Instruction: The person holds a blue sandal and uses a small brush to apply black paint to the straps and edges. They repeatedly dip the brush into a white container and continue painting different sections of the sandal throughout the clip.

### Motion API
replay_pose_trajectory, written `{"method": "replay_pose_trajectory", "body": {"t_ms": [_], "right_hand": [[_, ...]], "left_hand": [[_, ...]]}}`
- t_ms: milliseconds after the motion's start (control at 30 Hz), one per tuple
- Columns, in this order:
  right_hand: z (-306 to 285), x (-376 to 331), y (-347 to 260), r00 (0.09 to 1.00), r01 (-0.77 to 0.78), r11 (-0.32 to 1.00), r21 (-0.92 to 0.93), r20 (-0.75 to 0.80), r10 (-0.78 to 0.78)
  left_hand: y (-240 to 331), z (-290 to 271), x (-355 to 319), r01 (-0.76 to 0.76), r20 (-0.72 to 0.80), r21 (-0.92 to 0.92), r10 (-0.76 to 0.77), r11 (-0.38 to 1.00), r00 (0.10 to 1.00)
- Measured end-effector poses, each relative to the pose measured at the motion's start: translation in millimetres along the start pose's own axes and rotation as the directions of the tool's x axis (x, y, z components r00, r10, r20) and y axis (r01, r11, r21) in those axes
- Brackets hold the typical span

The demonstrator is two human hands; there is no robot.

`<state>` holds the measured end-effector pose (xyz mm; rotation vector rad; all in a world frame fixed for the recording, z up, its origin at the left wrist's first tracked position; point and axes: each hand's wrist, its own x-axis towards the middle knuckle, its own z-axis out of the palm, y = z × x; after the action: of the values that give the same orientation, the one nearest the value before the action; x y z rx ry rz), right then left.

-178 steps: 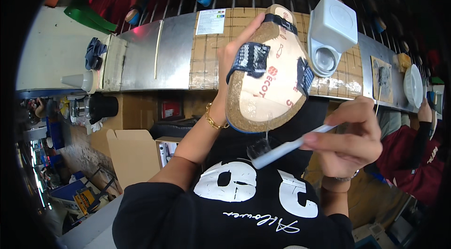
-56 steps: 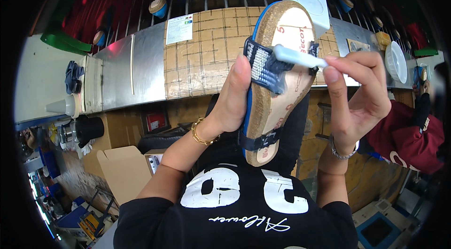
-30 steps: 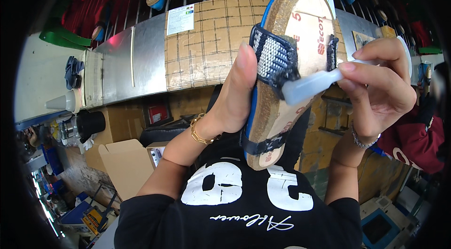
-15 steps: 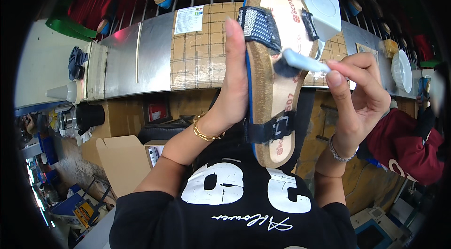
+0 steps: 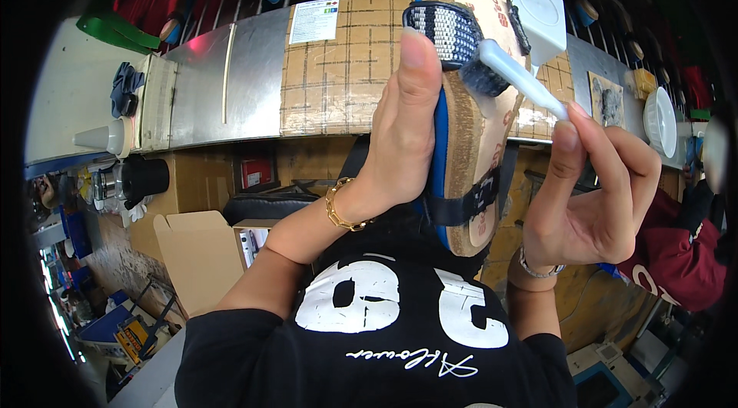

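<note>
Raised since before, cork-soled blue-strapped sandal [image 5: 469, 100] stays gripped by left hand [image 5: 403, 150]; right hand [image 5: 592, 193] pinches white brush [image 5: 511, 73] at beaded strap, mid-cleaning.

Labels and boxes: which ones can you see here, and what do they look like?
Paper label: stuck on the taped bench top, rectangular, white with a green strip.
Cardboard box: lower left beside the person, brown, flaps open.
Small red sign: under the bench, squarish.

The left hand [image 5: 403, 150] hides the sandal's [image 5: 470, 108] blue side.
</note>
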<state>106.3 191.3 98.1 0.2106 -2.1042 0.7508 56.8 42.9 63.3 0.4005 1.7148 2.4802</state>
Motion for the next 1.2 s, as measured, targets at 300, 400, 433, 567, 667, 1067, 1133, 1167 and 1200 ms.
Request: {"method": "replay_pose_trajectory", "body": {"t_ms": [300,400,433,567,667,1067,1133,1167,1200], "right_hand": [[5.2,26.9,41.4,0.987,0.055,0.939,0.34,0.125,-0.103],[5.2,34.5,55.5,0.968,0.071,0.907,0.414,0.193,-0.163],[4.9,37.2,58.9,0.959,0.089,0.904,0.418,0.208,-0.19],[3.0,44.4,66.0,0.934,0.079,0.888,0.453,0.277,-0.225],[0.9,45.0,68.6,0.921,0.096,0.879,0.466,0.293,-0.256],[-6.6,32.9,63.0,0.897,0.071,0.888,0.455,0.36,-0.256],[-7.5,30.2,59.8,0.898,0.024,0.889,0.456,0.38,-0.219],[-7.9,29.2,58.3,0.897,0.034,0.896,0.443,0.382,-0.223],[-7.9,28.6,57.1,0.896,0.037,0.894,0.447,0.381,-0.227]], "left_hand": [[0.5,6.7,1.2,0.168,0.024,-0.227,-0.167,0.959,0.986],[3.7,2.7,3.3,0.2,0.134,-0.172,-0.178,0.965,0.975],[4.3,2.3,3.4,0.205,0.136,-0.169,-0.183,0.964,0.974],[8.4,0.3,3.9,0.23,0.169,-0.11,-0.21,0.967,0.963],[11.0,1.5,4.9,0.231,0.165,-0.116,-0.211,0.966,0.963],[-9.3,-17.0,13.1,0.28,0.399,-0.659,0.009,0.698,0.917],[-10.3,-20.4,18.0,0.334,0.494,-0.733,0.125,0.592,0.861],[-9.5,-20.6,18.1,0.291,0.464,-0.675,0.083,0.678,0.882],[-7.5,-19.2,17.0,0.256,0.432,-0.602,0.04,0.756,0.901]]}}
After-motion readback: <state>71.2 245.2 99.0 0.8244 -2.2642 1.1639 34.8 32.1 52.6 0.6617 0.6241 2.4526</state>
